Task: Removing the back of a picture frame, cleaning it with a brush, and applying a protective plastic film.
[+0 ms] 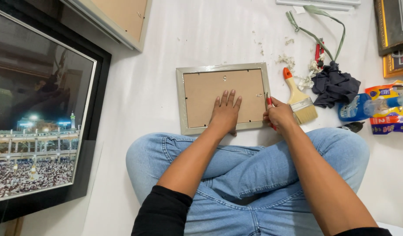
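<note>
A small silver picture frame (pixel 180 94) lies face down on the white floor, its brown backing board up. My left hand (pixel 225 112) presses flat on the lower middle of the board, fingers spread. My right hand (pixel 279 115) is at the frame's right edge, closed around a thin red-handled tool (pixel 268 100) whose tip meets the edge of the backing. My crossed legs in blue jeans (pixel 247 175) are just below the frame.
A paintbrush with an orange handle (pixel 297 97) lies right of the frame. Beyond it are a dark cloth (pixel 335 85), a green strap (pixel 315 35), white scraps, and a blue spray bottle (pixel 357 107). A large black-framed picture (pixel 39 113) leans at the left; gold frames (pixel 392 39) are top right.
</note>
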